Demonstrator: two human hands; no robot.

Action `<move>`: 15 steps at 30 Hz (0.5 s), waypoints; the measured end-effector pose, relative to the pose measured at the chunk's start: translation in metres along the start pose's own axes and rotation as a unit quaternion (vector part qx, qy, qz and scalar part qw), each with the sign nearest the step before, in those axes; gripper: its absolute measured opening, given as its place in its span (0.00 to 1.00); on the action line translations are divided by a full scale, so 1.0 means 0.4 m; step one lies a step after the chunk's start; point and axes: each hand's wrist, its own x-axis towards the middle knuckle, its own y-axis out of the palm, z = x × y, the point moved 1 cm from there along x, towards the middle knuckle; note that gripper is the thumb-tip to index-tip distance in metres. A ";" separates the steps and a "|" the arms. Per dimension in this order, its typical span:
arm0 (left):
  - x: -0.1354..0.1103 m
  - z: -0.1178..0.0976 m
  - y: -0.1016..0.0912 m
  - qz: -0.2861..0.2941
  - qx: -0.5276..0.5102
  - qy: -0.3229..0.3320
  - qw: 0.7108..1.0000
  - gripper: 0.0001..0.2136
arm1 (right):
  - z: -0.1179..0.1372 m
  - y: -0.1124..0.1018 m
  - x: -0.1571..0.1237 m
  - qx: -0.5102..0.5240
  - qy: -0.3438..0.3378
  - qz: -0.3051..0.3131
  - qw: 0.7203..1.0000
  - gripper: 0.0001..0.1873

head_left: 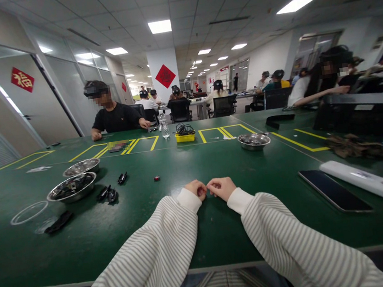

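Note:
My left hand [197, 189] and my right hand [221, 187] meet just above the green table [204, 228], fingertips nearly touching. Both have their fingers curled in and closed. Whatever lies between the fingers is hidden or too small to make out. Beyond my left hand lies a small red and black piece [157, 179]. Farther left are several black plastic parts [109, 194] and another black piece [122, 178]. A steel bowl [73, 196] full of dark parts stands there, with a second steel bowl [82, 167] behind it.
A clear plastic cup [32, 217] stands at left. On the right lie a phone [333, 191] and a white power bank [362, 179]. A steel bowl [254, 141], a yellow box of cables [185, 137] and a water bottle [163, 124] stand farther back. A person [113, 112] sits opposite.

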 end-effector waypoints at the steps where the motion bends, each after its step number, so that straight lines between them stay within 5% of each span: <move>1: -0.001 0.000 0.000 -0.003 -0.005 0.003 1.000 0.06 | 0.000 0.000 0.000 -0.003 0.000 0.002 1.000 0.10; 6: -0.002 0.003 -0.002 -0.025 -0.020 0.003 0.999 0.04 | -0.005 0.003 0.001 -0.014 0.003 0.011 1.000 0.09; 15: -0.002 0.010 0.001 0.033 0.041 -0.014 0.999 0.03 | -0.006 0.010 -0.001 -0.045 -0.017 0.023 0.999 0.09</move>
